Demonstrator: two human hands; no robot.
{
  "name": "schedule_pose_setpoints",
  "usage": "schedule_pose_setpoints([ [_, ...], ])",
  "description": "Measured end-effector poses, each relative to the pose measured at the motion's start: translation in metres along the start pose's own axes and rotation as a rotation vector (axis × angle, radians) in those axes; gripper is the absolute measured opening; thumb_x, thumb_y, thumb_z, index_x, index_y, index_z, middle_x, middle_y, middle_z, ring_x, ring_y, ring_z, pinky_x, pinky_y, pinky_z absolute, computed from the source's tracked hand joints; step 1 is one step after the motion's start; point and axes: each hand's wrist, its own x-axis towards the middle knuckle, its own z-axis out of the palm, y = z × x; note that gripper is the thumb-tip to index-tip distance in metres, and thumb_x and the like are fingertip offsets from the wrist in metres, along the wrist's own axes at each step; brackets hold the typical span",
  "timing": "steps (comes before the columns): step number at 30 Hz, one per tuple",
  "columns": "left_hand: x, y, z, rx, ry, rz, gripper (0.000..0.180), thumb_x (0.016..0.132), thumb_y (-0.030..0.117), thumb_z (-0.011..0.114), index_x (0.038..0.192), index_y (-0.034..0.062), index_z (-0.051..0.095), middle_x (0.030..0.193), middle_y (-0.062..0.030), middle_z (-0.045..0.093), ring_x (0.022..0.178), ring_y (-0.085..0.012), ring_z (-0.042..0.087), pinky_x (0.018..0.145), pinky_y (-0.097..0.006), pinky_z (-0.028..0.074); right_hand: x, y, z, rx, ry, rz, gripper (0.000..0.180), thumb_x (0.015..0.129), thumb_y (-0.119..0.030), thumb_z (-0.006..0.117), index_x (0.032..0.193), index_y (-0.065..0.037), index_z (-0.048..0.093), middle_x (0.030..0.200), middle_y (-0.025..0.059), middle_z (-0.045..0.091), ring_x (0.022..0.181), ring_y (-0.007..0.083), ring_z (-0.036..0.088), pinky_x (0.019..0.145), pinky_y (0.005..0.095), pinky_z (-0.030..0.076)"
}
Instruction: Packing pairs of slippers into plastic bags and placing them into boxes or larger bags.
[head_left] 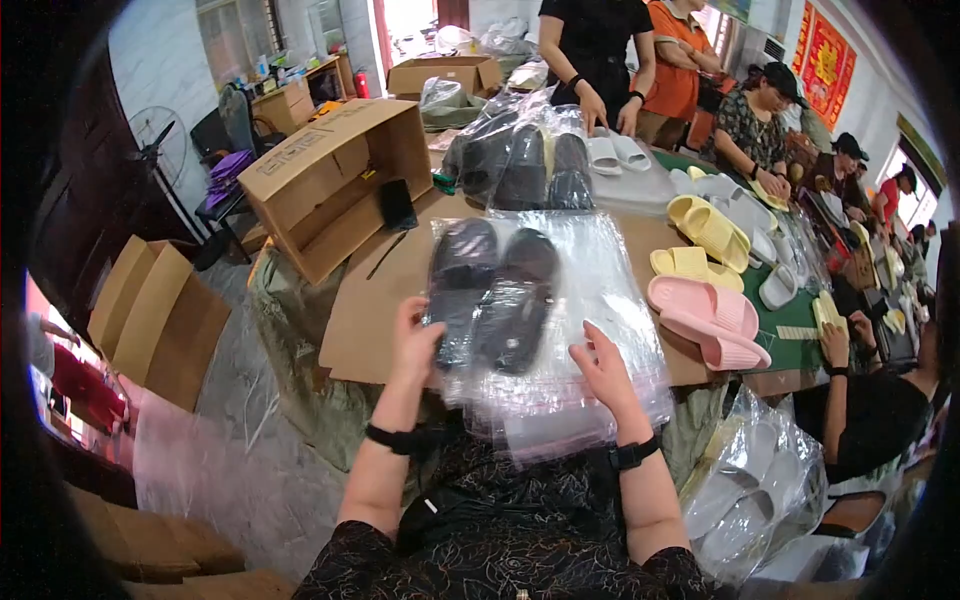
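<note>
A pair of black slippers (492,300) lies side by side in a clear plastic bag in front of me. My left hand (415,345) is closed on the left edge of that bag, thumb against the near slipper. On the other side, my right hand (604,372) is open with its fingers apart, above the stack of clear plastic bags (600,290) and touching no slipper. The stack hangs over the table's near edge. Just beyond it lie several bagged black slippers (525,165).
An open cardboard box (330,190) rests on its side at the left. To the right are pink slippers (705,318), yellow slippers (708,235) and a ruler (797,333). Bagged grey slippers (745,480) hang low right. A co-worker's hands (610,110) are across the table by white slippers.
</note>
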Motion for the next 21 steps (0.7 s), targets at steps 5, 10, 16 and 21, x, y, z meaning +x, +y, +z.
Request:
schedule_pose_setpoints([
  [5, 0.011, 0.024, -0.097, 0.131, 0.137, 0.0, 0.053, 0.071, -0.008, 0.062, 0.121, 0.0043, 0.05, 0.112, -0.0089, 0.056, 0.1, -0.0196, 0.056, 0.085, -0.032, 0.047, -0.002, 0.008, -0.024, -0.102, 0.081, -0.082, 0.054, 0.084, -0.027, 0.072, 0.125, 0.003, 0.055, 0.116, 0.0198, 0.06, 0.102, 0.0307, 0.061, 0.088, 0.0365, 0.049],
  [10, 0.03, 0.024, -0.166, 0.322, 0.296, 0.004, 0.051, 0.076, -0.009, 0.062, 0.124, 0.0029, 0.052, 0.112, -0.0054, 0.058, 0.1, -0.0177, 0.055, 0.086, -0.029, 0.045, 0.016, 0.06, -0.09, 0.632, 0.522, 0.312, 0.046, 0.088, -0.027, 0.069, 0.123, -0.001, 0.054, 0.108, 0.0091, 0.059, 0.089, 0.0203, 0.059, 0.074, 0.0339, 0.05],
  [16, 0.017, 0.03, -0.159, 0.938, 0.34, 0.234, 0.036, 0.086, 0.013, 0.065, 0.12, 0.0033, 0.059, 0.128, -0.0162, 0.055, 0.119, -0.0312, 0.051, 0.1, -0.041, 0.04, -0.007, 0.093, -0.131, 1.631, 0.948, 0.275, 0.03, 0.091, -0.043, 0.063, 0.1, -0.015, 0.056, 0.09, -0.0013, 0.054, 0.072, 0.0127, 0.047, 0.06, 0.0267, 0.04],
  [21, -0.039, 0.086, -0.031, 1.159, 0.28, 0.583, 0.031, 0.084, 0.019, 0.069, 0.112, 0.006, 0.063, 0.14, -0.0182, 0.044, 0.136, -0.0412, 0.027, 0.111, -0.049, 0.024, 0.009, 0.146, -0.176, 1.611, 0.976, 0.013, 0.028, 0.087, -0.041, 0.066, 0.092, -0.015, 0.059, 0.084, -0.0036, 0.055, 0.074, 0.012, 0.049, 0.062, 0.0271, 0.04],
])
